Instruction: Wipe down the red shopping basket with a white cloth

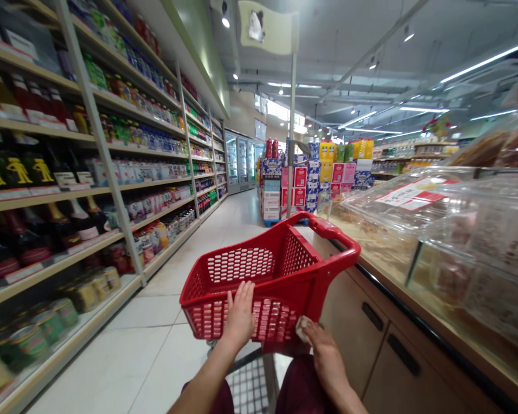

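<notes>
A red plastic shopping cart (263, 282) stands right in front of me, side-on, with honeycomb-shaped holes in its basket walls. My left hand (240, 313) rests on the near wall, its fingers stretched out up to the rim, not wrapped round anything. At the lower right corner of the basket, my right hand (326, 351) presses a crumpled whitish cloth (303, 329) against the red plastic. The cloth is bunched under the fingertips and mostly covered. The cart's handle (341, 250) is at the right, with neither hand on it.
Shelves of bottles and cans (144, 167) line the left side. Close on the right is a counter (380, 322) with cabinet doors and clear packed food trays (414, 198). Stacked drink cartons (300, 184) stand ahead beside a pole. Tiled floor (164, 328) runs along the aisle.
</notes>
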Demonstrator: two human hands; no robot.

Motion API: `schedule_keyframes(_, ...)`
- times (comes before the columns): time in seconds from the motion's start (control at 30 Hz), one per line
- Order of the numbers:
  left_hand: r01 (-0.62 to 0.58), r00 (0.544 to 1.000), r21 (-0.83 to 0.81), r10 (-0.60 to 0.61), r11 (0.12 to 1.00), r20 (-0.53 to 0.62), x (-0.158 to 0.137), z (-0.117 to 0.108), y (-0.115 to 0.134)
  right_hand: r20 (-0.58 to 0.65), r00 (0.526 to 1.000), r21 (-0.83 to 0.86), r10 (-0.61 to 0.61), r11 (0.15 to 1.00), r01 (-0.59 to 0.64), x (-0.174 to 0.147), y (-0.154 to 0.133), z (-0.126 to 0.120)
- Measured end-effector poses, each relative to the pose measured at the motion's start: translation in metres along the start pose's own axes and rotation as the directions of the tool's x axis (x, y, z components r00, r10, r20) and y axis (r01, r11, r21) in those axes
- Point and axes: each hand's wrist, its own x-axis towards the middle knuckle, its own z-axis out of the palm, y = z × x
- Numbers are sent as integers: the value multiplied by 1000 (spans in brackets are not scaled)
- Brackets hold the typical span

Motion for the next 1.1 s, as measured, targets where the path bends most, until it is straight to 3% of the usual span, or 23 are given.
schedule_keyframes(0.13, 8, 1000, -9, -8, 1000, 15, 1, 0, -1, -231, 972, 52, 46, 998, -35, 45, 11, -15)
schedule_keyframes(0.17, 13, 1000, -13, -13, 1000, 16, 1, 0, -1, -241, 970, 35, 45, 999, -38, 52, 16, -16)
schedule_keyframes(0.27, 24, 1000, -19, -23, 1000, 20, 0, -2, 0, -93, 993, -18, -66, 998, 64, 42, 18, -9)
schedule_keyframes(0.37, 26, 999, -15, -25, 1000, 35, -1, -6, 0, 100, 982, 12, -159, 987, 158, 26, 4, 0)
schedule_keyframes(0.53, 25, 997, -14, -24, 1000, 68, -3, -12, 1, -107, 988, 86, -115, 989, 125, 67, -20, 3)
schedule_keyframes(0.63, 8, 996, -31, -6, 999, 89, -4, -14, -1, -50, 984, 60, -169, 983, 172, 62, -23, 16)
schedule_keyframes(0.77, -4, 999, -35, 6, 999, 41, -8, -22, -26, 111, 961, 99, -253, 965, 242, 36, -37, 29)
schedule_keyframes(0.9, 226, 974, -7, -226, 974, -14, -15, -35, -68, -2, 972, 176, -235, 957, 232, 65, -69, 29)
schedule_keyframes(1.0, 233, 971, -36, -231, 972, 54, -22, -39, -89, -36, 963, 173, -269, 947, 271, 73, -88, 42)
schedule_keyframes(1.1, 204, 978, -72, -199, 976, 67, -26, -38, -101, 78, 916, 215, -392, 904, 369, 49, -103, 61)
